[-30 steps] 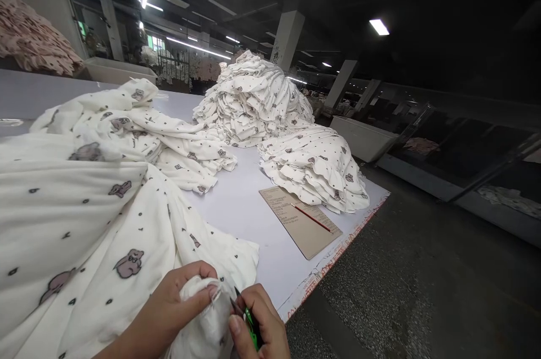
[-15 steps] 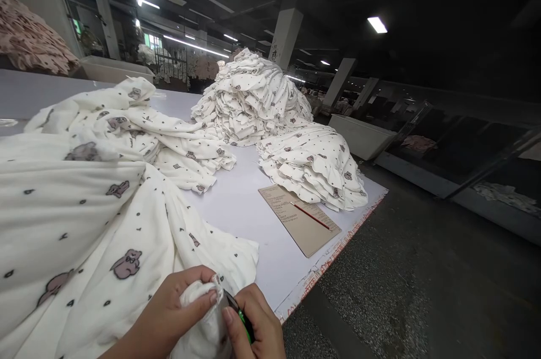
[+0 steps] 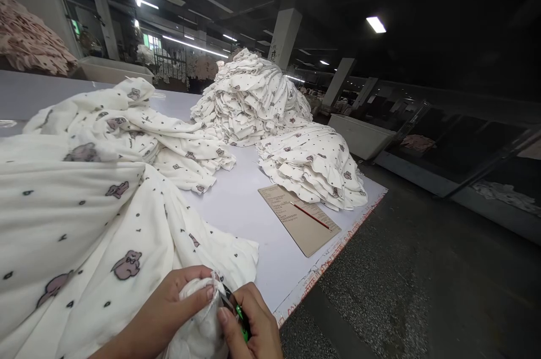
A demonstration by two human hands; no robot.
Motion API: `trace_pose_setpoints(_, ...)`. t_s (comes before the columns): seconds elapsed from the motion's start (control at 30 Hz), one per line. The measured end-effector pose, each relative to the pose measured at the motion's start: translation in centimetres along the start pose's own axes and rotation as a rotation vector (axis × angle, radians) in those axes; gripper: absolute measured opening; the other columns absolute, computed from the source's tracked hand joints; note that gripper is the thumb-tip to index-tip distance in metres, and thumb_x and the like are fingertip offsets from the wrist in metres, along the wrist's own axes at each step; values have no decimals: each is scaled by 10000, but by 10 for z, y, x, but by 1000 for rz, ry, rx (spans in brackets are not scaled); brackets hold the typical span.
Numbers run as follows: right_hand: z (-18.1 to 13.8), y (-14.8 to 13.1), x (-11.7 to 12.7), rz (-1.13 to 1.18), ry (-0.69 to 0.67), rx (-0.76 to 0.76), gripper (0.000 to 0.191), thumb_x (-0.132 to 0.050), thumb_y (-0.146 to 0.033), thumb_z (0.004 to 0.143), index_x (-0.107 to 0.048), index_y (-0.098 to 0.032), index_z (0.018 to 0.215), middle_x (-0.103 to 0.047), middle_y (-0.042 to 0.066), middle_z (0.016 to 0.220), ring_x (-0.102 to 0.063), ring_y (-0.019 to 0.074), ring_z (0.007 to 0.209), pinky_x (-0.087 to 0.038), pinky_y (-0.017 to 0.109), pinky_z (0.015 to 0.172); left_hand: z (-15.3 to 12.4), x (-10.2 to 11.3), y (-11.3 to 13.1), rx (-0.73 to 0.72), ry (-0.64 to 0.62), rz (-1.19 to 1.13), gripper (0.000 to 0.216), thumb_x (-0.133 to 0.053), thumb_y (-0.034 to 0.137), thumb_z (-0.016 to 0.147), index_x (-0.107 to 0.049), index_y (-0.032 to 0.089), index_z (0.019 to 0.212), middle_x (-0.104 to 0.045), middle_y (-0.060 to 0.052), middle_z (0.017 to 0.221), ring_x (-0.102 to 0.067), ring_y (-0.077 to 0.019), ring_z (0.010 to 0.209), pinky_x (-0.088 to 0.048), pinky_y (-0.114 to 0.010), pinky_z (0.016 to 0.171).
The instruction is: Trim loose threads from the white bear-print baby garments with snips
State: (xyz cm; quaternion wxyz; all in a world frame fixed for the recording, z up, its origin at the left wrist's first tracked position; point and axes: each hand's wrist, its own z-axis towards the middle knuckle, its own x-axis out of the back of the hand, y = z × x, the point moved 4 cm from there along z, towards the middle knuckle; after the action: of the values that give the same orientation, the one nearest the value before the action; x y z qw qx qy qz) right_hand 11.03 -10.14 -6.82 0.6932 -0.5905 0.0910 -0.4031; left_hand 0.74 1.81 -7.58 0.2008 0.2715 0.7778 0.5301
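Note:
Between thumb and fingers, my left hand [image 3: 167, 305] pinches the bunched edge of a white cloth [image 3: 196, 328]. Loose threads show at the pinched spot. My right hand [image 3: 258, 319] is closed round small thread snips [image 3: 242, 318] with a green part and dark metal blades. The blade tips lie against the cloth edge, right beside my left fingertips. To the left, a large spread of white fabric [image 3: 105, 252] printed with mauve bears and small dark marks covers the near table. The lower part of the bunched cloth runs out of view.
A brown card [image 3: 304, 240] with writing lies on the table [image 3: 236, 201], a red pencil [image 3: 310, 216] on top. Behind are a folded fabric stack [image 3: 313, 162] and a tall heap [image 3: 253, 94]. The table edge slants along the right, with dark floor [image 3: 380, 280] beyond.
Both hands have shifted slightly left. The snips' blades are more visible at the cloth edge, and loose threads stand out more there. Fabric piles, card and pencil stay put.

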Motion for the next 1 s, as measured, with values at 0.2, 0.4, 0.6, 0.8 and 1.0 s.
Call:
trace_pose_setpoints(0.2,-2,1,0,-4,-3,9,302,-472,-407,897,-485,-210,668,-453,-17,670,-491,128,567,-280,242,511,0,-2,1,-22,-49,6,409,-713,462,669,-649,178,955,-684,-63,1016,-585,-318,1045,-445,-407,917)
trace_pose_setpoints(0.4,-3,3,-2,-2,7,3,312,-463,-428,897,-480,-211,674,-450,-15,674,-474,128,563,-275,245,507,-1,-3,3,-29,-56,8,420,-705,459,669,-634,166,961,-665,-82,1023,-549,-336,1062,-393,-465,957)
trace_pose_setpoints(0.6,-3,3,-3,11,24,6,332,-467,-436,895,-476,-209,653,-437,-22,656,-464,122,546,-273,244,496,-6,-3,10,-24,-49,29,368,-733,473,632,-670,208,879,-690,-33,943,-577,-308,1013,-451,-381,889)
trace_pose_setpoints(0.8,-4,3,-1,14,49,22,333,-444,-400,909,-462,-209,636,-438,-22,641,-473,125,550,-283,241,495,-4,-7,10,-40,-35,68,357,-720,466,641,-683,204,880,-689,-39,977,-578,-306,1048,-462,-363,902)
trace_pose_setpoints(1.0,-1,9,0,52,118,-25,382,-442,-508,896,-419,-218,649,-386,-32,639,-415,130,552,-299,234,506,-14,19,20,-144,-59,218,272,-754,410,659,-693,200,820,-709,-21,897,-616,-287,982,-487,-376,884)
